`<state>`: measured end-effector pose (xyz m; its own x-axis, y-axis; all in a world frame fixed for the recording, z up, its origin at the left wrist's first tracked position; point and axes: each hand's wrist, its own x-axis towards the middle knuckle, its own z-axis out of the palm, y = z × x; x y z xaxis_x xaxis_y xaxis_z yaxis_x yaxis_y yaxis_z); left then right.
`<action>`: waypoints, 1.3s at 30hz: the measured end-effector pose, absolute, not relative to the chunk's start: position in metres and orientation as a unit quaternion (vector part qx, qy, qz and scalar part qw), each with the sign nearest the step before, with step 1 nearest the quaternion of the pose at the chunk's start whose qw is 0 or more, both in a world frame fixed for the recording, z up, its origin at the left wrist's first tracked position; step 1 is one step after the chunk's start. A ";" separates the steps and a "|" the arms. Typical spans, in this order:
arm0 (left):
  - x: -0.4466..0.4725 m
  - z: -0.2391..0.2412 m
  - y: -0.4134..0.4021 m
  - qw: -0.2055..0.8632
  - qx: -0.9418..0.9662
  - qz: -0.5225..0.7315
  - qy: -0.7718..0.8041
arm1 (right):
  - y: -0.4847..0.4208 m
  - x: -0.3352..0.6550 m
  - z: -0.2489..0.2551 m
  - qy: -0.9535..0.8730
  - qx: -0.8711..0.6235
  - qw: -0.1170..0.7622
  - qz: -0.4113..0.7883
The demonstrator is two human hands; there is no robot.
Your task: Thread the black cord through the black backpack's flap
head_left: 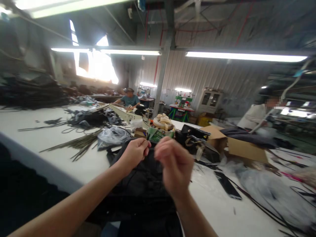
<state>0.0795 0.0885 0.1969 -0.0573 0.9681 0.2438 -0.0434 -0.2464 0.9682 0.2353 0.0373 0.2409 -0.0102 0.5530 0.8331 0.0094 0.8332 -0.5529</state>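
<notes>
Fingers of your left hand (pixel 134 152) pinch a thin dark cord (pixel 151 148) at its end, raised over the black fabric (pixel 143 184) on the near table (pixel 61 164); your right hand (pixel 174 164) is curled close beside it, blurred, so its grip cannot be told; holding both up keeps the cord clear of the bundled strips (pixel 79 143) at left and cardboard box (pixel 237 146) at right.

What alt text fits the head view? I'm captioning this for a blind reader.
Two bare hands, left hand and blurred right hand, pinch something small and dark above a black fabric item on a cluttered white table. A cardboard box lies beyond; other people work behind.
</notes>
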 end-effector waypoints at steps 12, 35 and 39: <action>0.075 0.302 0.090 0.384 0.520 0.667 0.371 | 0.101 0.233 0.220 -0.727 -0.273 0.473 0.417; 0.084 0.373 0.060 0.387 0.499 0.669 0.393 | 0.111 0.256 0.300 -0.741 -0.270 0.536 0.301; 0.078 0.349 0.061 0.441 0.456 0.669 0.387 | 0.110 0.271 0.280 -0.755 -0.309 0.515 0.263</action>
